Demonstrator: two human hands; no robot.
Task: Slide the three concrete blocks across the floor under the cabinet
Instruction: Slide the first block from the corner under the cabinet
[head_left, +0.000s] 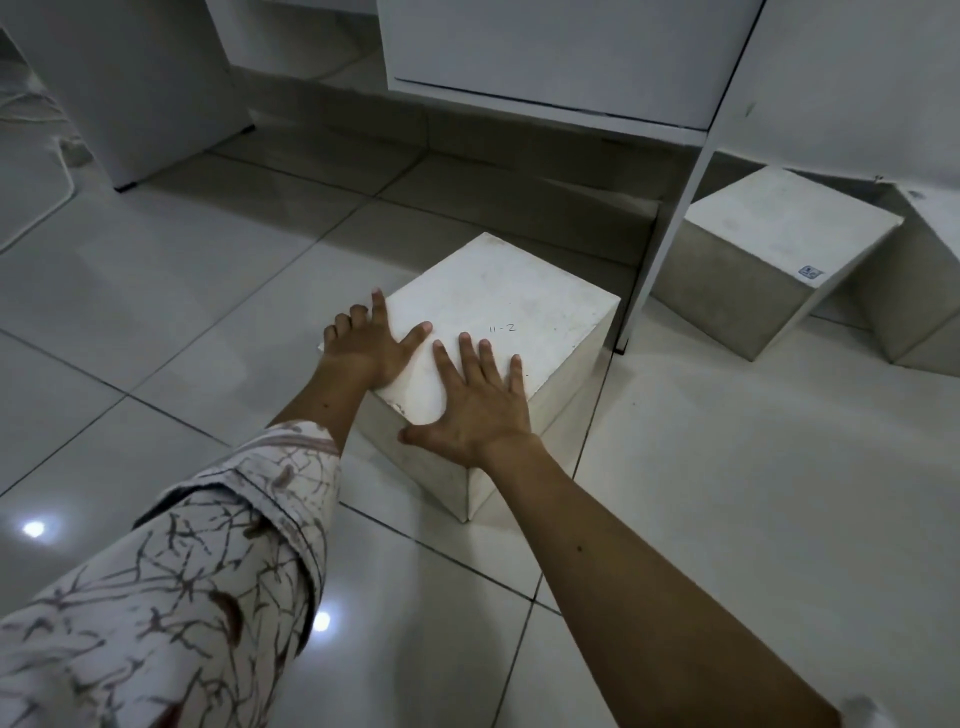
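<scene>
A pale concrete block (511, 301) marked "11-2" stands on the tiled floor in front of the white cabinet (561, 57). My left hand (369, 345) curls over the block's left top edge, with its thumb on the top face. My right hand (478, 397) lies flat on the top near the front corner, fingers spread. A second block (779, 234) with a small blue sticker sits under the cabinet, right of the upright panel (670, 234). A third block (914, 312) shows only partly at the right edge.
A white cabinet side panel (156, 88) stands at the back left, with loose cables (31, 114) beside it. Glossy grey floor tiles (208, 291) stretch to the left and front. The gap under the middle cabinet lies in shadow.
</scene>
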